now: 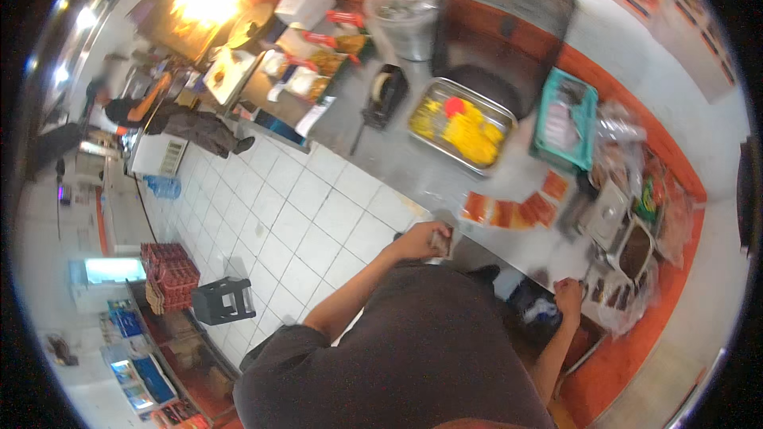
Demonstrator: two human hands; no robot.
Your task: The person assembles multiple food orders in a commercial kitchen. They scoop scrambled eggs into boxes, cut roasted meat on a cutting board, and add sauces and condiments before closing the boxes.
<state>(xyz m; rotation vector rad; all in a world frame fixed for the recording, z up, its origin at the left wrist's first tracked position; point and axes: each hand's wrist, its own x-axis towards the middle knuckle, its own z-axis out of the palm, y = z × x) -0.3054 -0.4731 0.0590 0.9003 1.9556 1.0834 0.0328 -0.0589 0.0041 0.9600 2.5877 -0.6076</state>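
My left hand (427, 241) is at the counter's front edge, its fingers curled round something small and greyish that I cannot make out. Just beyond it, several flat sachets with red-orange filling (509, 211) lie in an uneven row on the metal counter (381, 167). My right hand (568, 295) is closed at the counter's front edge on the right; blur hides what it holds, if anything. Close by it are a clear plastic bag with dark contents (616, 295) and a steel container of dark brown food (637, 249). A steel lid (607, 211) lies beside the container.
Farther back stand a steel tray of yellow food with a red item (470, 137), a teal basket (566, 121), a black tape dispenser (386, 97) and a clear bucket (405, 20). Another person (127, 111) works far left, near a bright flame (208, 4). A dark stool (223, 300) stands on the tiled floor.
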